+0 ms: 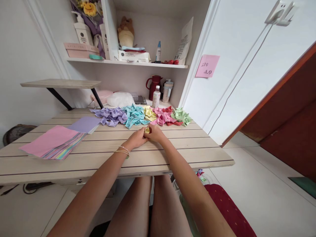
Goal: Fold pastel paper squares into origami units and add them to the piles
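Between my two hands is a small piece of folded yellow paper [147,130], mostly covered by fingers. My left hand [137,137] closes on it from the left, and my right hand [156,133] grips it from the right. Both hands rest low over the wooden table [187,154]. Just beyond them lies a row of folded paper pieces: purple ones [112,116], blue ones [135,116], yellow ones [149,113], pink ones [163,116] with red among them, and green ones [181,115].
At the left lie a stack of coloured paper sheets [53,141] and a purple sheet pile [85,123]. Behind the folded pieces stand a plastic bottle [156,97], a dark red jug [154,87] and a tumbler [167,90]. A small raised shelf [61,83] stands at back left.
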Demonstrator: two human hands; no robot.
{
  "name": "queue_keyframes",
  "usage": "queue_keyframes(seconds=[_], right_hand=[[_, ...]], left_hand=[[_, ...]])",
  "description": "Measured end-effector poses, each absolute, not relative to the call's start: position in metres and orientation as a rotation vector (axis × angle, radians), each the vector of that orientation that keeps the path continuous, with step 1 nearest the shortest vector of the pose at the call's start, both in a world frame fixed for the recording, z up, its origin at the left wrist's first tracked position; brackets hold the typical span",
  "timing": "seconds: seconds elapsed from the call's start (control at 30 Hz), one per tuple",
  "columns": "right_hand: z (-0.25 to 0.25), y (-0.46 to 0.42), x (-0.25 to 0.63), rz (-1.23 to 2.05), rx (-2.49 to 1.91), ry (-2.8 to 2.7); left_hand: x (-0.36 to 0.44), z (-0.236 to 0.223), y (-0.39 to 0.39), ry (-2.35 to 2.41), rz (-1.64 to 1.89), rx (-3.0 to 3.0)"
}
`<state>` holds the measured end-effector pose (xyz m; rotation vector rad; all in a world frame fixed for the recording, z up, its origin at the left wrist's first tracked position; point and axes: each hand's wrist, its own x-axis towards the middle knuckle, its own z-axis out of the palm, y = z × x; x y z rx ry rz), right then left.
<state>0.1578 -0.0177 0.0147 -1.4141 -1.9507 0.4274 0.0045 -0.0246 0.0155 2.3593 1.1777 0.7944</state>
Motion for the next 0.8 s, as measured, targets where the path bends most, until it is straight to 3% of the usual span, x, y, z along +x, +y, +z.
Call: queue_keyframes(seconds=[0.8], right_hand=[[0.0175, -0.0191, 0.1571, 0.409, -1.415, -1.962]], left_hand=[[0.0044, 0.0163, -0.0247, 1.191, 0.771, 2.350]])
